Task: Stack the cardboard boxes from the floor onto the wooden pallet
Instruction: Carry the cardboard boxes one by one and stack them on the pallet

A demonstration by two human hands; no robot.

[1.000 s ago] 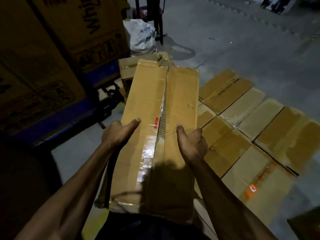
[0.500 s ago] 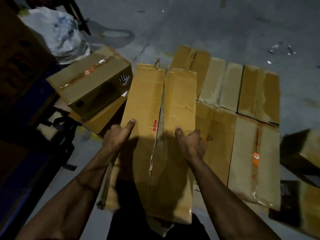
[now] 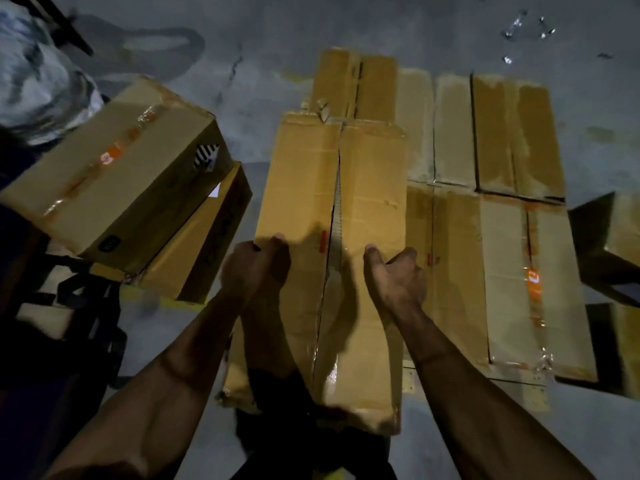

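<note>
Head view looks down on a long cardboard box (image 3: 332,237) carried lengthwise away from the person, its taped centre seam running up the middle. The left hand (image 3: 254,270) grasps the box's left edge, fingers curled over onto the top face; the right hand (image 3: 398,275) clasps the right edge, thumb lying on top and the fingers wrapped down the side. The box hangs over the left margin of a flat layer of boxes (image 3: 485,202) laid side by side in two rows, and whether it already touches them cannot be told. A pale strip of the wooden pallet (image 3: 523,386) peeks out under the near edge of that layer.

By this look, the first layer is largely laid and the carried box either fills its left column or begins a second tier. To the left of the carried box two more boxes (image 3: 114,188) sit stacked askew on the floor, and to its far right others (image 3: 620,244) lie in shadow, so several remain to be moved.
</note>
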